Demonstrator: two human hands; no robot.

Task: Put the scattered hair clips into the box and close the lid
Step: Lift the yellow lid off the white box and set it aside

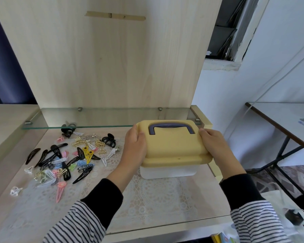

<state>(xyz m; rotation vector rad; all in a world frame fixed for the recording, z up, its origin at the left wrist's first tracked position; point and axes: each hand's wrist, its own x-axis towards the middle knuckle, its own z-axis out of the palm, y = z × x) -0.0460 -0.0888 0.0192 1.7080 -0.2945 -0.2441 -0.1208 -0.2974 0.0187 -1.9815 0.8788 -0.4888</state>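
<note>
A white box [167,172] with a yellow lid [174,148] and a purple handle [171,128] stands on the right of the table. My left hand [134,148] grips the lid's left edge, and my right hand [215,146] grips its right edge. The lid sits on the box and hides the inside. A pile of several hair clips [65,156] in black, gold, yellow, pink, blue and white lies scattered on the table to the left of the box.
A glass shelf [77,120] runs across the back just above the table, against a wooden back panel [104,58]. A lace cloth [147,199] covers the tabletop. Another table [288,116] stands at the right. A black plug [293,216] lies at the lower right.
</note>
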